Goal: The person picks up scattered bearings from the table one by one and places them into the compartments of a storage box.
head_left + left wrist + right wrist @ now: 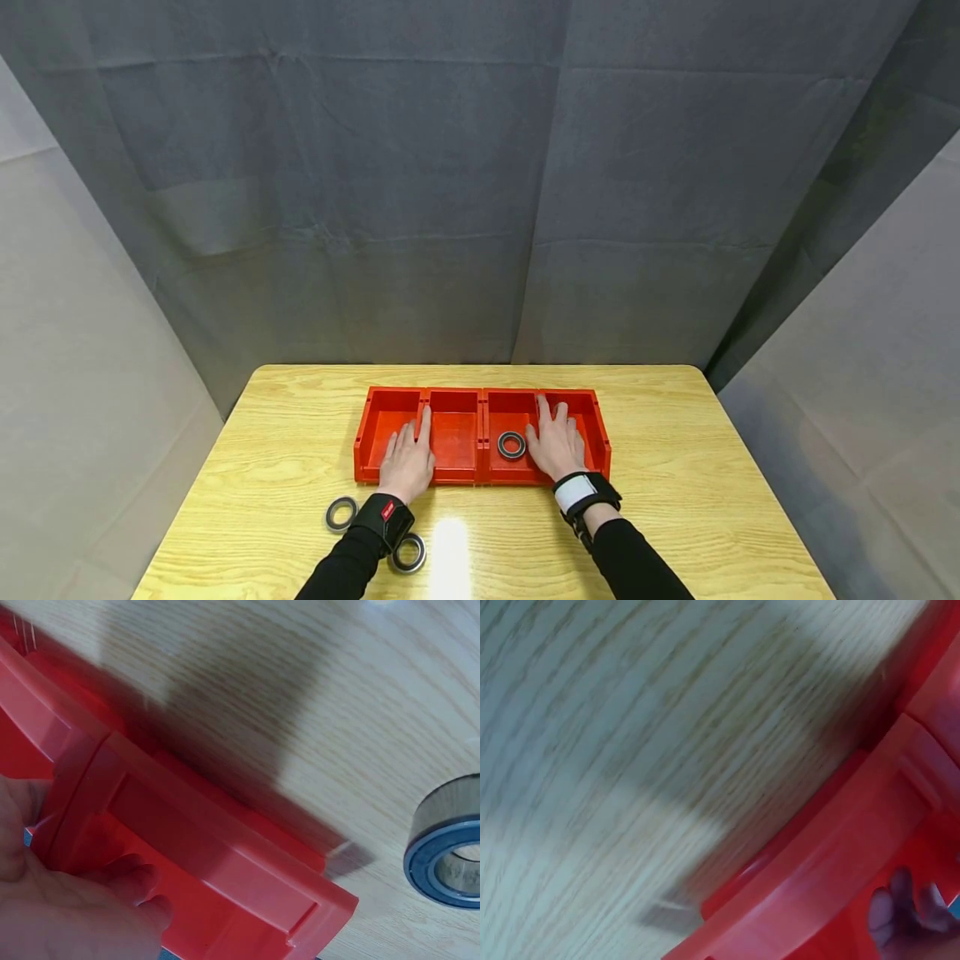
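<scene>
A row of red plastic bins [453, 468] stands on the table, joined side by side. My left hand [407, 461] rests over the two leftmost bins, its index finger extended along the divider between them. In the left wrist view, its other fingers reach into a bin behind the front wall [202, 840]. At the other end, my right hand [558, 442] lies over the divider of the two rightmost bins, index finger straight and the others loosely bent. Just left of its thumb, a ball bearing [501, 445] lies inside a bin. Neither hand holds a bearing.
Two more bearings lie on the wooden table [660, 517]: one bearing [331, 514] left of my left wrist, another bearing [422, 553] beside the wristband. A grey curtain [420, 208] hangs behind the table, with pale panels [82, 375] at both sides.
</scene>
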`<state>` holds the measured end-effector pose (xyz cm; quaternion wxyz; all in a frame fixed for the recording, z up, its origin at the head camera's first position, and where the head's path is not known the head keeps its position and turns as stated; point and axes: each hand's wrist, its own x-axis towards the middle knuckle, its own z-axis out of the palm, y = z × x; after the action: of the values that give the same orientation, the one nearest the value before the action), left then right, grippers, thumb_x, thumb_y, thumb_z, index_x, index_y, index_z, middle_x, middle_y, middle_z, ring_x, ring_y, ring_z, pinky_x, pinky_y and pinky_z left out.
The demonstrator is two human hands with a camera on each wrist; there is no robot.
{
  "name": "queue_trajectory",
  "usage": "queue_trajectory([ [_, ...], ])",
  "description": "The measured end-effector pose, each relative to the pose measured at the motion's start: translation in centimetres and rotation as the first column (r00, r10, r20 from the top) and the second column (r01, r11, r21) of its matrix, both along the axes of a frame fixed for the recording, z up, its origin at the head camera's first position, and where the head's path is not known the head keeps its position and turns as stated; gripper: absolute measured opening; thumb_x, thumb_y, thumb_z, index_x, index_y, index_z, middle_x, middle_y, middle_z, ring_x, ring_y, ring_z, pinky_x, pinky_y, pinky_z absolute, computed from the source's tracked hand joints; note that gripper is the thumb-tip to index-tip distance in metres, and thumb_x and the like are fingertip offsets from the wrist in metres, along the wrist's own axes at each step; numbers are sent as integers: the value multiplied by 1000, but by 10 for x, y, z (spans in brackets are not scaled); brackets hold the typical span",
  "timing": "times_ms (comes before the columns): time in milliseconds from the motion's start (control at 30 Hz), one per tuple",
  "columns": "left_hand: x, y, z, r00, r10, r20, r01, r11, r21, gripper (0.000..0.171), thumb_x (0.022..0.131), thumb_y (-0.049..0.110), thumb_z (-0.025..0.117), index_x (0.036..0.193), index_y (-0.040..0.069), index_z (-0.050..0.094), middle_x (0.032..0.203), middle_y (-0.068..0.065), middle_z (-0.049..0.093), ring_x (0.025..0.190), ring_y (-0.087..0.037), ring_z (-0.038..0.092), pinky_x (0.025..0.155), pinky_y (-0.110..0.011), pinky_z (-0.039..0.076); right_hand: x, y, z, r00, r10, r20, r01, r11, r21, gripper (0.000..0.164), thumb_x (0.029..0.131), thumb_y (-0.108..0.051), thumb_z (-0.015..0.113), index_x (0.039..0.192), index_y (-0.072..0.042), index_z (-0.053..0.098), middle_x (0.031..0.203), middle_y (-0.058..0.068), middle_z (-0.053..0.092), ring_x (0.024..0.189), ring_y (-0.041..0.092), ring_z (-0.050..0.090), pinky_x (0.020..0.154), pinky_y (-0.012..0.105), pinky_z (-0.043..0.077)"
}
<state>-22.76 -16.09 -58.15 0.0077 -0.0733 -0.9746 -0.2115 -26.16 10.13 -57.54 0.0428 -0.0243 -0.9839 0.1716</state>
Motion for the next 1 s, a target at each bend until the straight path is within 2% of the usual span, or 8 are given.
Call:
queue_trajectory([
  [100, 0, 1, 0, 1000, -3, -4, 3, 1000, 0, 76, 96, 12, 64, 160, 6, 22, 147, -29, 49, 140, -45, 45, 121, -59, 30, 0, 0, -1, 998, -9, 64, 9, 1000, 4, 68, 98, -34, 61, 156, -16, 32, 125, 25, 51, 68, 31, 55, 57, 43, 51],
  [233, 0, 3, 0, 1000, -5, -6, 5, 1000, -1, 76, 96, 12, 64, 159, 6, 23, 147, -30, 50, 140, -45, 45, 121, -59, 30, 0, 0, 0, 994, -1, 111, -1, 1000, 18, 69, 100, -35, 57, 160, -20, 25, 117, 25, 57, 54, 27, 50, 51, 41, 47],
  [433, 0, 4, 0, 1000, -12, -17, 12, 1000, -1, 76, 96, 12, 64, 159, 6, 23, 146, -29, 50, 139, -46, 46, 120, -59, 31, 1, 1, 1, 993, 6, 117, -10, 999, 35, 68, 102, -27, 55, 160, -21, 21, 109, 25, 59, 51, 27, 50, 51, 44, 48],
  [633, -1, 2, 2, 1000, -19, -4, 19, 1000, 5, 73, 98, 13, 59, 160, 7, 22, 147, -29, 49, 141, -45, 44, 121, -60, 30, 0, 2, -2, 992, 16, 127, -19, 1000, 17, 69, 102, -25, 54, 161, -22, 19, 118, 31, 58, 49, 27, 48, 49, 42, 46],
  [733, -1, 0, 4, 1000, -16, 20, 16, 1000, 18, 72, 99, 14, 57, 161, 7, 20, 152, -30, 43, 143, -46, 40, 122, -60, 28, -1, 0, -3, 990, 20, 139, -23, 1000, 13, 69, 102, -25, 54, 161, -22, 18, 119, 31, 58, 49, 26, 48, 51, 43, 47],
  [867, 0, -2, 4, 1000, -18, 13, 17, 999, 43, 73, 98, 15, 59, 160, 4, 21, 158, -31, 32, 148, -48, 31, 122, -61, 26, -1, -4, -3, 987, 6, 162, -12, 999, 32, 71, 103, -25, 54, 162, -23, 16, 118, 30, 59, 50, 27, 50, 55, 46, 50],
  [1000, 1, -6, 3, 998, -41, -41, 44, 998, 50, 74, 95, 15, 63, 158, 1, 26, 162, -30, 25, 151, -48, 25, 122, -62, 25, -1, -6, -2, 986, -7, 166, -1, 999, 46, 72, 102, -25, 55, 162, -24, 15, 119, 31, 59, 51, 27, 50, 58, 49, 53],
])
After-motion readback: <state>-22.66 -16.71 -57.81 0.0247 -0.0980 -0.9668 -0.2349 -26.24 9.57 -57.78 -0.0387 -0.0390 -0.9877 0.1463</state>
